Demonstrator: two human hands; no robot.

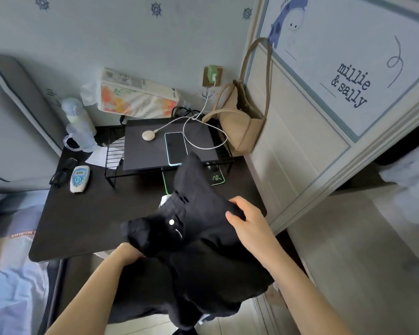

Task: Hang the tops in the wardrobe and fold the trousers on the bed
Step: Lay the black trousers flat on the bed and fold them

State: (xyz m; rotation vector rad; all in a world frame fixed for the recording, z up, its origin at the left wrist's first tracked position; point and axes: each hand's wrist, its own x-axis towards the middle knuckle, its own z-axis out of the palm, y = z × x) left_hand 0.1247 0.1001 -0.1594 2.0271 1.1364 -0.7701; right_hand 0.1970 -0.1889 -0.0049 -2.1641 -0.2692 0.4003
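Black trousers [198,240] hang bunched above the bench [87,221], waistband gripped by left hand [128,252] and right hand [247,221]; swinging cloth could sweep the phone [176,147] off.

A pale blue wall [121,32] printed with small ship's-wheel motifs runs behind a dark desk [82,221], where a black wire shelf [169,151] carries a phone [176,148] and a white charging cable [203,131]. A grey padded headboard [12,112] stands to the left above light blue bedding [12,281]. To the right, a cream panelled wardrobe door [298,146] bears a cartoon poster [344,59], a beige bag [237,124] leans against it, and soft daylight falls on the pale floor [363,274].
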